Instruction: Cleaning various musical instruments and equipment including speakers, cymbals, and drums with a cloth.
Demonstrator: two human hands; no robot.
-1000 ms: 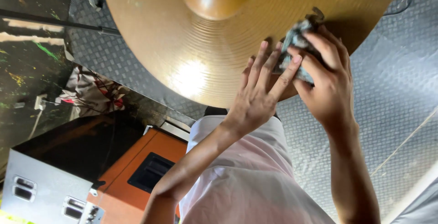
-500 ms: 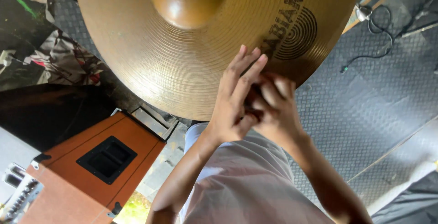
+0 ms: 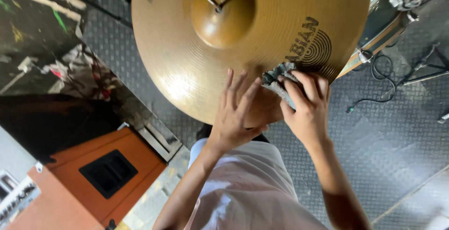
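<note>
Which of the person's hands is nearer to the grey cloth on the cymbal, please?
Right. The right hand presses its fingers on the grey cloth against the cymbal. The left hand lies flat on the cymbal beside it, apart from the cloth.

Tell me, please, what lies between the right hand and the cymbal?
A grey cloth lies there: the head view shows the right hand pressing it onto the cymbal near its rim.

one brass cymbal (image 3: 252, 38) under the fingers, one grey cloth (image 3: 279, 82) beneath right fingertips, two hands, left hand (image 3: 236, 113), right hand (image 3: 306, 106), one orange cabinet (image 3: 89, 183) well left of the fingers
</note>
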